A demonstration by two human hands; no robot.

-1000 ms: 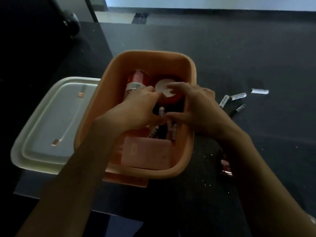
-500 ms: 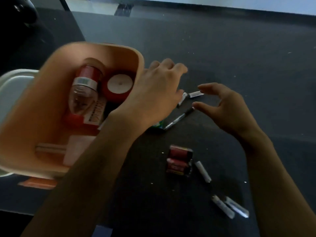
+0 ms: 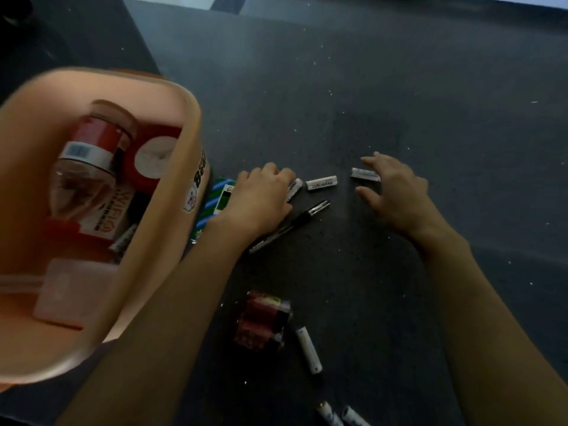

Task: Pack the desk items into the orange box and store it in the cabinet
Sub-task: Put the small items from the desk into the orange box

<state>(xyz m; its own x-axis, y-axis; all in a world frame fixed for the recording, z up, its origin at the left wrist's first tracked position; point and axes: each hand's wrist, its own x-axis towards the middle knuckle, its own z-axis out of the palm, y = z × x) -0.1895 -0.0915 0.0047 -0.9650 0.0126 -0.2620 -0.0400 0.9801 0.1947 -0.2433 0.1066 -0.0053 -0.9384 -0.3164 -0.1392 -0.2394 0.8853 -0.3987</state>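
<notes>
The orange box (image 3: 187,124) stands at the left on the dark desk (image 3: 368,87). Inside it lie a clear bottle with a red label (image 3: 83,176), a red tape roll (image 3: 153,158) and a pale card (image 3: 70,290). My left hand (image 3: 261,198) rests just right of the box, fingers curled down onto the end of a white battery (image 3: 294,189). My right hand (image 3: 396,192) hovers with thumb and fingers spread around another white battery (image 3: 365,174). A third battery (image 3: 321,182) lies between the hands. A black pen (image 3: 302,218) runs under my left hand.
A green striped packet (image 3: 216,204) leans against the box's side. Nearer me lie a red battery pack (image 3: 261,324), one white battery (image 3: 309,348) and two more at the bottom edge (image 3: 330,415). A pale floor strip (image 3: 172,1) shows beyond the desk's far edge.
Both hands left the box and moved right and down onto the desk among the loose batteries. The left hand's fingers curled onto one. The view swung right; the white lid is out of sight.
</notes>
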